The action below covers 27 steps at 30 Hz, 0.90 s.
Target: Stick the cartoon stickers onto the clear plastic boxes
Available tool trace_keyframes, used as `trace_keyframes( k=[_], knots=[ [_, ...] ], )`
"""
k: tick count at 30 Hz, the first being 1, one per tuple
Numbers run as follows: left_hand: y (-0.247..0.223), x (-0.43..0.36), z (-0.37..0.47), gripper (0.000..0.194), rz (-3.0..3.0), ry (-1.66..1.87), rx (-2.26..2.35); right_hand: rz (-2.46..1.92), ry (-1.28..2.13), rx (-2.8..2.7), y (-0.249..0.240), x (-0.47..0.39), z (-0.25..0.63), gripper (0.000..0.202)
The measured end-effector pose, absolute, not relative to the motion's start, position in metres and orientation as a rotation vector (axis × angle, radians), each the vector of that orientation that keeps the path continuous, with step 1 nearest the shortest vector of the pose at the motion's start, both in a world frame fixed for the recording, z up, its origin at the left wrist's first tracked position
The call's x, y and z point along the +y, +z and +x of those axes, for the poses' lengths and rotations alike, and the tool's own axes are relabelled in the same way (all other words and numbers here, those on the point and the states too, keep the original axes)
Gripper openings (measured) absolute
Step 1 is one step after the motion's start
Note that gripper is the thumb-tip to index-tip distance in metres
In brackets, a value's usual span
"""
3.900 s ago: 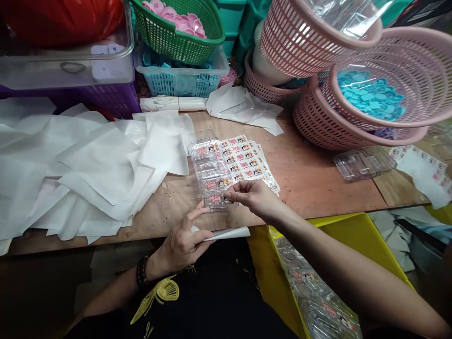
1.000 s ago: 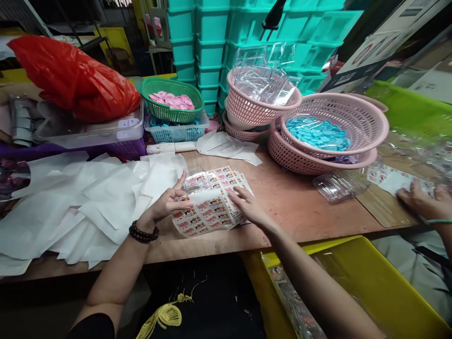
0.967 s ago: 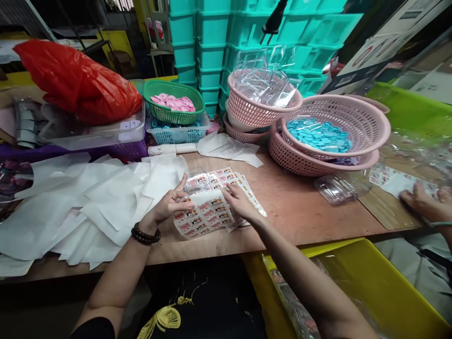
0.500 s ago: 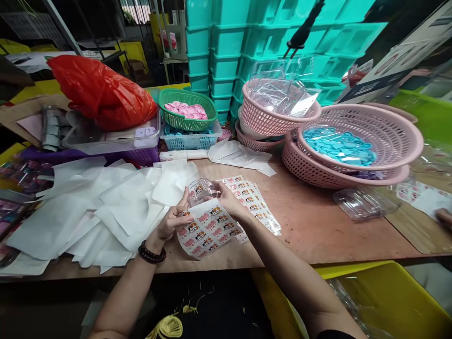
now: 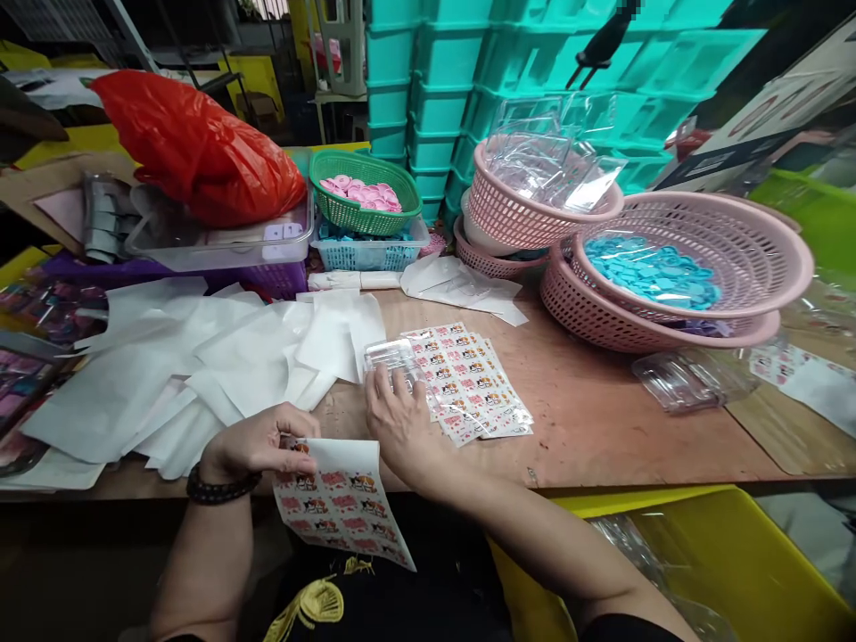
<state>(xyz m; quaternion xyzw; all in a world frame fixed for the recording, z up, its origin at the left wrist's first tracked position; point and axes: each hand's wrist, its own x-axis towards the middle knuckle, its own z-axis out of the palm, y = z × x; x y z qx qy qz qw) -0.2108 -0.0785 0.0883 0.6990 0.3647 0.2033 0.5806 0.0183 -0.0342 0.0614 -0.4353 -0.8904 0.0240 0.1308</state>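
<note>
My left hand [image 5: 267, 441] pinches the upper left edge of a sticker sheet [image 5: 344, 504] printed with rows of cartoon animals and pink lettering. The sheet hangs over the table's front edge, and its top strip is bare white. On the table, my right hand [image 5: 405, 428] has its bent fingers on a small clear plastic box [image 5: 393, 351], partly covering it. To the right of this hand lies a fanned stack of similar sticker sheets [image 5: 472, 379]. A loose heap of white backing papers [image 5: 193, 366] spreads beyond my left hand.
Pink baskets [image 5: 675, 330] stand back right, one with blue pieces [image 5: 652, 272], another with clear boxes [image 5: 535, 169]. A green basket [image 5: 361, 209] holds pink pieces. A red bag [image 5: 201, 152] sits back left. Clear packaging [image 5: 695, 379] lies right; a yellow bin [image 5: 749, 553] stands below.
My left hand has drawn the sticker sheet down and left, towards my body. My right hand has moved the clear box from above the sheet down to the table. The co-worker's hand has left view.
</note>
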Motion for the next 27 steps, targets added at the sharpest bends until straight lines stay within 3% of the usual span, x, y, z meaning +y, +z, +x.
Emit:
trace_keyframes(
  k=[3,7,10,13,15,21,24,27],
  knots=[
    [0.096,-0.076,-0.201,0.033,1.674,0.413,0.897,-1.218,0.477,-2.447,0.088,-0.025,0.036,0.027],
    [0.106,-0.068,-0.167,0.032,1.736,0.37,0.883,-1.002,1.267,-2.309,0.121,-0.026,0.071,0.025],
    [0.103,-0.069,-0.142,0.027,1.625,0.548,1.05,-1.052,1.495,-2.227,0.125,-0.04,0.093,0.014],
    [0.089,-0.075,-0.126,0.039,1.379,0.821,1.159,-1.203,1.549,-2.027,0.119,-0.048,0.111,0.014],
    [0.077,-0.08,-0.119,0.036,1.239,0.914,1.153,-1.271,1.55,-2.045,0.117,-0.051,0.121,0.017],
    [0.064,-0.089,-0.105,0.032,1.162,0.833,1.189,-1.208,1.029,-2.338,0.119,-0.057,0.131,0.025],
    [0.066,-0.092,-0.098,0.031,1.212,0.833,1.223,-1.122,1.009,-2.371,0.115,-0.057,0.13,0.006],
    [0.064,-0.097,-0.092,0.032,1.223,0.926,1.234,-1.117,1.043,-2.418,0.108,-0.054,0.132,0.012]
  ],
)
